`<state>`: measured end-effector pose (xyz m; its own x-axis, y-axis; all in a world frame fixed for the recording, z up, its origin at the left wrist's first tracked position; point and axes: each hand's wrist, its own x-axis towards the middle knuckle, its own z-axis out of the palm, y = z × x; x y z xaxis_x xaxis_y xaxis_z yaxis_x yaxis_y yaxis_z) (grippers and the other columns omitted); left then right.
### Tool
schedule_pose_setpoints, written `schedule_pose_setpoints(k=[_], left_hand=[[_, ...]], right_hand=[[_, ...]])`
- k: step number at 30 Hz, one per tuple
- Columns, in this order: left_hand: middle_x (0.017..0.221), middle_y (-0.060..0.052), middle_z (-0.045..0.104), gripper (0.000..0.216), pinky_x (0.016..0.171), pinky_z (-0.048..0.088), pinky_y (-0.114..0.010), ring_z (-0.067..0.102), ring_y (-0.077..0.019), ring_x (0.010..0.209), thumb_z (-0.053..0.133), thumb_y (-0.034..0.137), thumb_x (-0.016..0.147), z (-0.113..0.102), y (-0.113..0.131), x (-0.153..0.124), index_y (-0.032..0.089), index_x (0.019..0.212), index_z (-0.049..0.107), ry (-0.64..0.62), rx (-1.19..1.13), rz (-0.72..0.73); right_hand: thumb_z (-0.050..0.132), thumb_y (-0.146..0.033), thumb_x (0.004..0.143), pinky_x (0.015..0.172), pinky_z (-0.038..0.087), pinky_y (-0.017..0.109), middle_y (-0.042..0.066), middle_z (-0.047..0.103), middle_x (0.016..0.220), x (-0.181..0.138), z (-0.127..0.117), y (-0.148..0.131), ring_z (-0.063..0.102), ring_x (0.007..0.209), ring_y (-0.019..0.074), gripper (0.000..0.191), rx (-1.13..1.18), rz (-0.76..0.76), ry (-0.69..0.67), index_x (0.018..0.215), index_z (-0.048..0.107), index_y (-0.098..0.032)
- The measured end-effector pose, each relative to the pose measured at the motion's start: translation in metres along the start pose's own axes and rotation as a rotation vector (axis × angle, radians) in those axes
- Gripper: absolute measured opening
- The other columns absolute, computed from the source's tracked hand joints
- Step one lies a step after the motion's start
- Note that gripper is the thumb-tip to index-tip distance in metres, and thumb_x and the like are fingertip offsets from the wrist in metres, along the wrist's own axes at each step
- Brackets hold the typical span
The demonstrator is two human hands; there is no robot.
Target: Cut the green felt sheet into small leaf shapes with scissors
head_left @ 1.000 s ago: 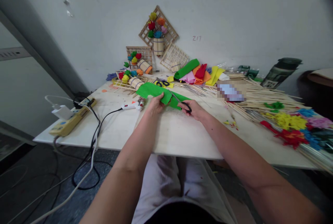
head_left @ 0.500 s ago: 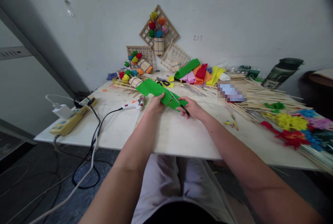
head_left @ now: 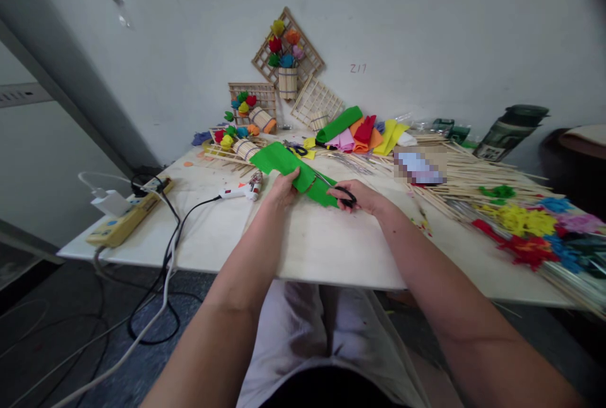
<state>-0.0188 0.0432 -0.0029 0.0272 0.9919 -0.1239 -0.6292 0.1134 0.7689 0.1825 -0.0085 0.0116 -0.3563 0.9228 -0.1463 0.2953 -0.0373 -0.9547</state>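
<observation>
A strip of green crepe paper (head_left: 279, 162) lies across the middle of the white table (head_left: 331, 250). My left hand (head_left: 283, 187) pinches it near the middle, thumb on top. My right hand (head_left: 363, 196) is closed on a pair of black-handled scissors (head_left: 338, 190), whose blades reach into the green paper beside my left fingers.
A glue gun (head_left: 241, 191) and its cable lie left of my hands, with a yellow power strip (head_left: 124, 218) at the table's left edge. Folded coloured paper (head_left: 364, 133), wooden lattice flower crafts (head_left: 286, 57), another pair of scissors (head_left: 297, 150), bamboo sticks (head_left: 478, 177) and paper flowers (head_left: 530, 231) fill the back and right.
My right hand has worked the scissors on the green paper and shifted slightly right. My left hand has kept its hold on the paper.
</observation>
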Motion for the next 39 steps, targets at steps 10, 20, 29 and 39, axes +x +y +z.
schedule_pose_setpoints(k=[10,20,29,39], left_hand=[[0.091,-0.011,0.073,0.018,0.087,0.058,-0.039,0.070,-0.0236,0.096,0.071,0.005,0.073,0.004,-0.001,-0.004,0.011,0.089,0.066,-0.023,0.012,-0.034],[0.088,-0.010,0.073,0.026,0.086,0.058,-0.040,0.070,-0.0249,0.093,0.079,0.008,0.066,0.000,-0.003,-0.003,0.011,0.088,0.066,-0.093,0.100,-0.011],[0.082,-0.008,0.073,0.036,0.073,0.060,-0.036,0.070,-0.0214,0.077,0.085,0.011,0.055,-0.006,-0.005,0.002,0.012,0.085,0.064,-0.058,0.211,0.023],[0.075,-0.004,0.069,0.038,0.056,0.056,-0.028,0.062,-0.0132,0.057,0.087,0.011,0.052,-0.003,0.003,-0.006,0.011,0.082,0.064,-0.145,0.285,-0.051]], right_hand=[[0.067,-0.041,0.078,0.033,0.032,0.018,-0.002,0.056,0.047,0.003,-0.006,0.005,0.041,0.033,0.0062,0.028,0.014,-0.026,-0.021,0.070,0.058,-0.015],[0.066,-0.036,0.080,0.033,0.028,0.018,-0.002,0.054,0.045,0.002,-0.003,0.002,0.039,0.033,0.0055,0.028,0.002,-0.026,0.007,0.064,0.053,-0.016],[0.065,-0.030,0.085,0.033,0.033,0.018,-0.007,0.054,0.045,0.000,0.002,-0.005,0.043,0.031,0.0089,0.029,0.006,0.064,0.048,0.107,0.049,-0.020],[0.058,-0.036,0.088,0.034,0.032,0.019,-0.003,0.055,0.047,-0.006,-0.010,-0.004,0.042,0.033,0.0077,0.020,-0.012,-0.021,-0.100,0.088,0.056,-0.016]])
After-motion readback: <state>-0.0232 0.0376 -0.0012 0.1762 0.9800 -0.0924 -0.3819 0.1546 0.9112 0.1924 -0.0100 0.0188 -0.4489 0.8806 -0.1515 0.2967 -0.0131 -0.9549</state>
